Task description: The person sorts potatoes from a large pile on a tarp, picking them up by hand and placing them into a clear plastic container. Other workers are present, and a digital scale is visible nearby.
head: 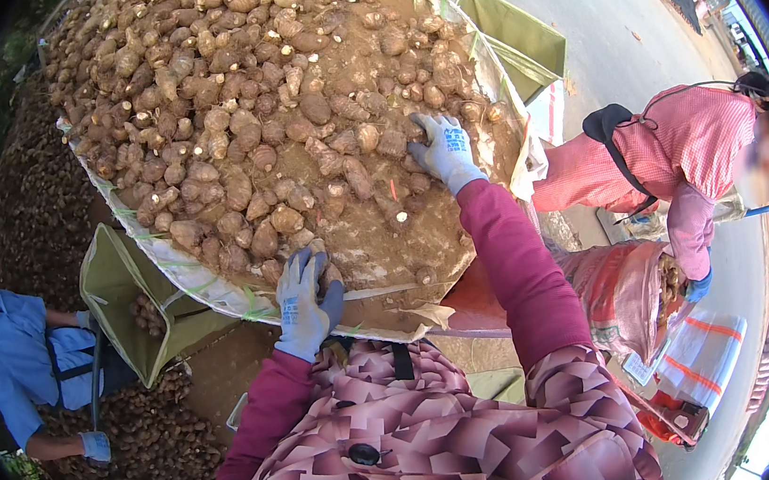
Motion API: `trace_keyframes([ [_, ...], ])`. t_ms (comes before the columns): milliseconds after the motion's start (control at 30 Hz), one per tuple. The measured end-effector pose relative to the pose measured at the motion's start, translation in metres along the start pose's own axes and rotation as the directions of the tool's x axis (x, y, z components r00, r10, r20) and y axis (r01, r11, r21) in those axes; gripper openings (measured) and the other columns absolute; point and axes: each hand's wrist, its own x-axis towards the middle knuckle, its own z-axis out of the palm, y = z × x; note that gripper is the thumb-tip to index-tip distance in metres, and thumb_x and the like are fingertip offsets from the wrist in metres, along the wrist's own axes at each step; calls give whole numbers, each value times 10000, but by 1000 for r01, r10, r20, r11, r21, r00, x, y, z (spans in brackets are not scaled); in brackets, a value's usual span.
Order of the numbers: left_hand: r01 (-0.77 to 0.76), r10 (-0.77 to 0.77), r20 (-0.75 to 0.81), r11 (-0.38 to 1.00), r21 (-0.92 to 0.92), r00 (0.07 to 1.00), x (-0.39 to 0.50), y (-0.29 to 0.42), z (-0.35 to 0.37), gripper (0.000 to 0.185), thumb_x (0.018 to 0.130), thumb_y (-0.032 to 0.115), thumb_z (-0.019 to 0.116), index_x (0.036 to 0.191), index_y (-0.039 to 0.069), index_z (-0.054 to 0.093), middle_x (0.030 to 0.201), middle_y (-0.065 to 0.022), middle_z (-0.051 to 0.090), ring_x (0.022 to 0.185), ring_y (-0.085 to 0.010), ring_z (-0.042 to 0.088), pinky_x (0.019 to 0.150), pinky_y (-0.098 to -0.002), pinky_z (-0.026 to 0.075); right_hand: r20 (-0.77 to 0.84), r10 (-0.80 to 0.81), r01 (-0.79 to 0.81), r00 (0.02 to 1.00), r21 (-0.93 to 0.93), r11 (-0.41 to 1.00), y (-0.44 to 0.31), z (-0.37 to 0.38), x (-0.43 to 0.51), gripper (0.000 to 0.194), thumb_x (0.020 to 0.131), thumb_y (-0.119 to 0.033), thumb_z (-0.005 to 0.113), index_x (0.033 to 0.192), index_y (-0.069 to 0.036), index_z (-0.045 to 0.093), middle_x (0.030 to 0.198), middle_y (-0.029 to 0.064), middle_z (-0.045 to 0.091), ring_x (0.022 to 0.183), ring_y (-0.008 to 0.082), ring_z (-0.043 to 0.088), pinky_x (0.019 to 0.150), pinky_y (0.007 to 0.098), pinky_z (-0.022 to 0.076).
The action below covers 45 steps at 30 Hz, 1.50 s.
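Brown taro corms [247,124] cover a raised, soil-strewn work surface [365,256] in front of me. My left hand [303,306], in a pale grey-blue glove, lies over the near edge. Its fingertips touch a few corms, and one corm [331,274] shows between thumb and fingers; whether it is gripped cannot be told. Farther out on the right, my right hand [447,151] wears a matching glove. Its thumb and forefinger are spread beside a corm [392,144], and its palm is hidden. An orange-red strip [393,189] lies among the corms nearby.
White woven sheeting [165,254] borders the surface. A green fabric bin [125,305] holding corms stands left, beside a person in blue [24,352]. Another green bin [518,40] is far right. A person in pink [665,144] bends over a filled woven sack [618,291].
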Motion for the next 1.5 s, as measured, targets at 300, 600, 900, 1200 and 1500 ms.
trace_keyframes([
  [300,86,-85,-27,994,64,996,-13,-16,8,508,909,64,719,1392,-20,584,1343,-248,634,1219,-419,629,1055,-454,506,-441,119,5,890,271,963,94,-37,-44,439,949,-306,754,1299,-49,695,1245,203,716,1190,380,657,1034,435,509],
  [600,545,-561,248,455,-705,790,-2,-42,15,288,1044,65,618,1325,33,671,1194,-9,704,1010,-85,623,878,-224,492,-242,-11,39,970,112,993,93,-14,-19,609,888,-329,791,1431,-109,624,1441,186,566,1367,394,497,1176,462,402],
  [900,706,-588,512,148,-693,626,16,-32,-13,467,1014,181,644,1468,86,586,1424,-48,637,1223,-174,609,1015,-340,482,-170,398,-198,902,656,729,107,-4,-124,379,980,-221,740,1289,-12,675,1201,110,706,1035,218,700,875,352,577],
  [1200,702,-486,538,262,-662,689,14,1,41,627,982,107,672,1565,48,449,1491,-109,548,1238,-178,568,1022,-338,486,-143,348,-161,927,686,710,96,14,-137,393,1018,-271,656,1317,-15,666,1291,208,669,1229,366,605,1080,443,461],
  [1500,378,-333,278,917,-127,901,53,71,94,994,802,296,841,1645,188,325,1554,-229,418,1381,-453,469,1119,-547,425,-129,60,35,990,629,777,87,11,-87,517,1061,-424,575,1431,-65,610,1360,251,628,1315,425,556,1149,448,420],
])
